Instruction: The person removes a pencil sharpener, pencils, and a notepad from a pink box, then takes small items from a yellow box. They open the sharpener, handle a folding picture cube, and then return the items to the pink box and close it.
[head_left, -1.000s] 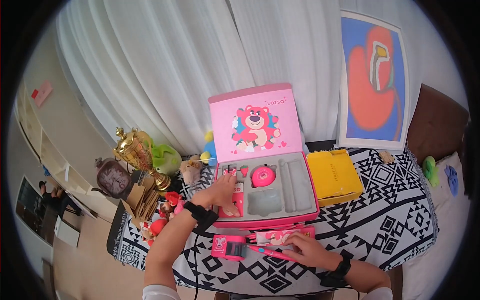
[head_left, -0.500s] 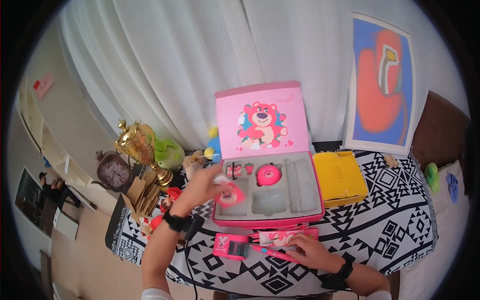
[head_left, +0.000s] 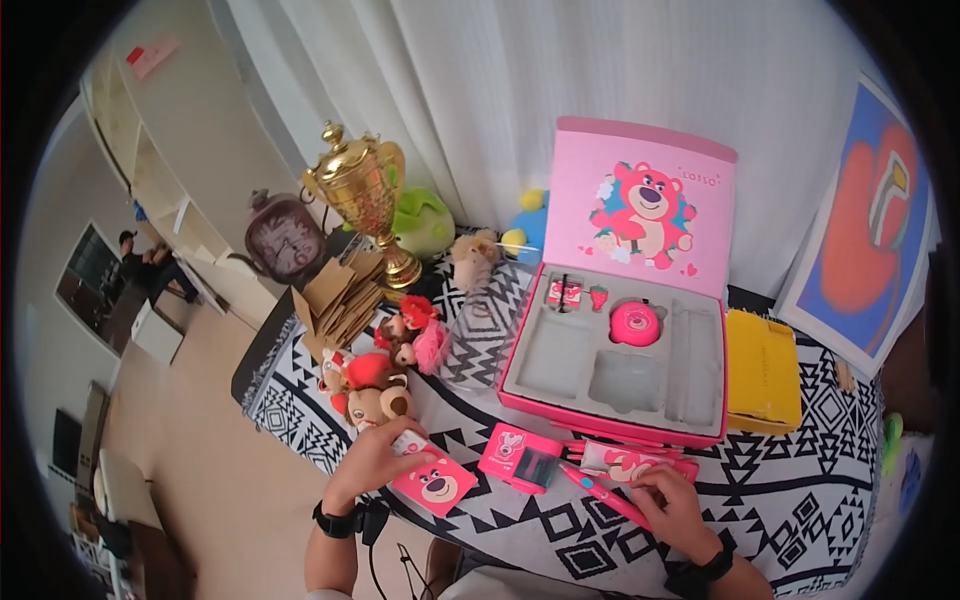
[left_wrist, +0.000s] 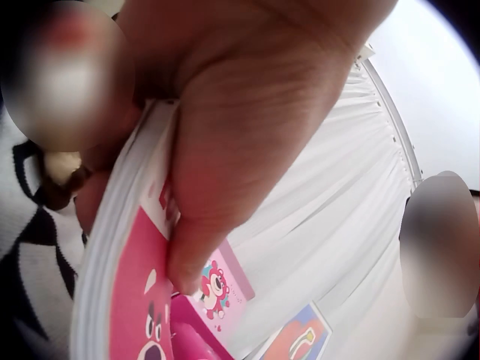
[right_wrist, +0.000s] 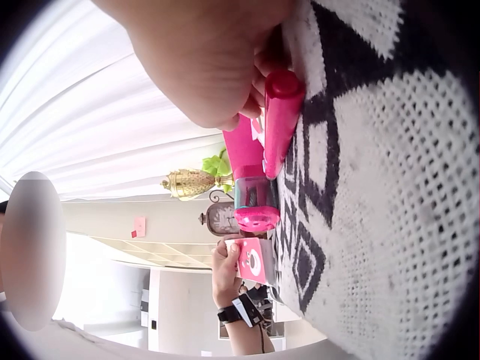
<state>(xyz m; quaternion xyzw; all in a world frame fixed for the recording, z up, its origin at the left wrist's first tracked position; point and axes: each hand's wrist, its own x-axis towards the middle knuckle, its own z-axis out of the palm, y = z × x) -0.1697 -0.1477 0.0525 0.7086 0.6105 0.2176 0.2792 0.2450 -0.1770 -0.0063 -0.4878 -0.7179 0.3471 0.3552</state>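
Observation:
My left hand [head_left: 378,462] grips a thick pink notebook [head_left: 440,484] with a bear face on its cover, close over the front left of the table. In the left wrist view the thumb presses on the cover, and the white page edges [left_wrist: 112,225] show beside it. The right hand [head_left: 680,510] rests low with loosely bent fingers beside a pink pen [head_left: 607,497] with blue buttons. Its fingertips overlap a pink and white bear-print pouch [head_left: 625,462]. Between the two hands lies a pink box-shaped piece with a dark see-through end [head_left: 520,457].
Behind stands an opened pink gift box [head_left: 612,425] whose grey tray holds a round pink item [head_left: 636,322]. A yellow box [head_left: 765,372] is to its right. Plush toys [head_left: 385,400], folded cardboard [head_left: 340,300], a gold trophy [head_left: 370,200] and a clock [head_left: 285,235] crowd the left.
My left hand has lifted the notebook out of the gift box's left compartment and brought it forward and left. The head view has turned left. The right hand has stayed beside the pen.

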